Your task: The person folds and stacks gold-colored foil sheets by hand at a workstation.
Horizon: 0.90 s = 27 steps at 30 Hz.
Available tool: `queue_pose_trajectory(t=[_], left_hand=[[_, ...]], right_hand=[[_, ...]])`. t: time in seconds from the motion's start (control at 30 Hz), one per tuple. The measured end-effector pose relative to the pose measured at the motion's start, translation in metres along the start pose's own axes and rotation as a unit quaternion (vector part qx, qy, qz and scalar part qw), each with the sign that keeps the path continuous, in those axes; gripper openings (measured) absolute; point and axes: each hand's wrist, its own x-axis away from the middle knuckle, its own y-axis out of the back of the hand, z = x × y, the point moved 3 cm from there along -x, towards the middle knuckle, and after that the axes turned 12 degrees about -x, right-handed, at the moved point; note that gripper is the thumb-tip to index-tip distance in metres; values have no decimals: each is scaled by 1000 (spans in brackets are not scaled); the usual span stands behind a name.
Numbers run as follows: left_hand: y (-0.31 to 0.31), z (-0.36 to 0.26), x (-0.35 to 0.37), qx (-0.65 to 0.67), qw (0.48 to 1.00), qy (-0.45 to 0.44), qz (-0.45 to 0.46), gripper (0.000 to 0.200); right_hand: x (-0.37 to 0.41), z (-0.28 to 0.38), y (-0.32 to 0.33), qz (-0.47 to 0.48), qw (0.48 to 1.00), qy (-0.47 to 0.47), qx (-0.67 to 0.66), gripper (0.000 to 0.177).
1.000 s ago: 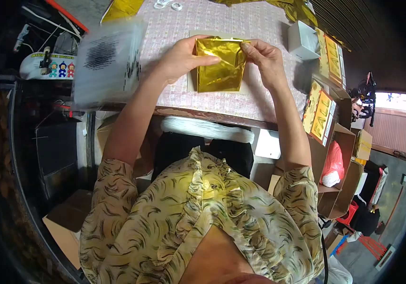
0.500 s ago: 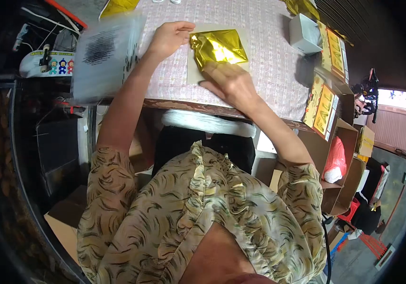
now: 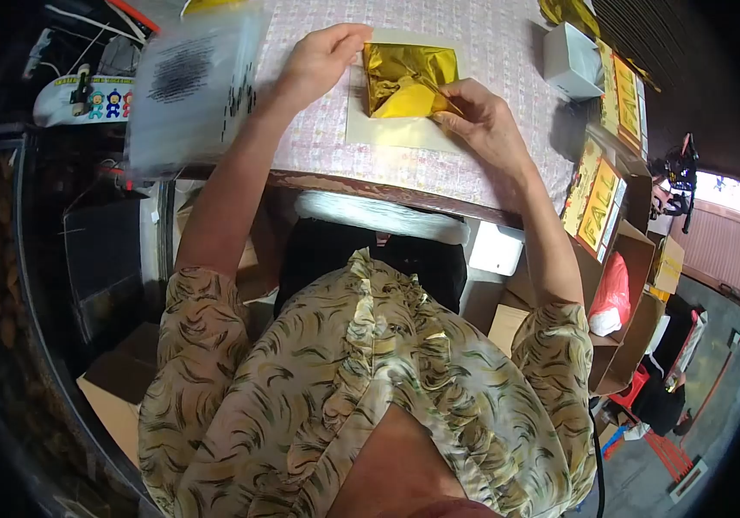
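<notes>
A shiny gold foil piece (image 3: 413,73) lies over a pale flat sheet (image 3: 370,129) on the cloth-covered table (image 3: 318,155). My left hand (image 3: 322,65) pinches the upper left corner of the foil. At the foil's lower right edge, my right hand (image 3: 486,121) grips it between thumb and fingers. The foil is wrinkled, with a fold along its lower part. A stack of clear plastic bags with dark print (image 3: 184,86) lies left of my left arm.
A white box (image 3: 573,60) stands at the table's right. Beside it are two yellow-and-orange "FALL" packages (image 3: 624,99). Open cardboard boxes (image 3: 620,354) stand at the lower right, one with a red bag (image 3: 613,289). More gold foil (image 3: 570,13) lies at the back right.
My right hand has moved right and up to the foil's lower right edge. My left hand has moved slightly right and up to its corner. The foil's lower edge now looks lifted or folded.
</notes>
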Motion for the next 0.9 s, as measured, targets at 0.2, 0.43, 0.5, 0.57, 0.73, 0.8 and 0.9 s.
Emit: queue_pose_trajectory(t=[0.2, 0.43, 0.5, 0.57, 0.73, 0.8, 0.9], left_hand=[[-11, -7, 6, -33, 995, -56, 70, 29], [-23, 7, 14, -101, 991, -28, 86, 31], [-20, 3, 15, -140, 986, -44, 84, 30], [-21, 2, 16, -141, 987, -41, 72, 28], [-13, -10, 13, -259, 955, 21, 143, 30], [-12, -5, 9, -153, 979, -40, 125, 32], [-6, -4, -2, -123, 985, -84, 91, 33]], right_hand=[[5, 10, -2, -34, 999, -10, -4, 19], [2, 5, -1, -38, 999, 10, 16, 16], [2, 4, -3, -30, 999, 0, 23, 17], [4, 2, -3, -37, 999, -14, 21, 17], [4, 0, -4, -40, 999, -25, 6, 16], [5, 2, -3, -38, 999, 5, 15, 14], [6, 2, -2, -30, 999, 16, 36, 14]])
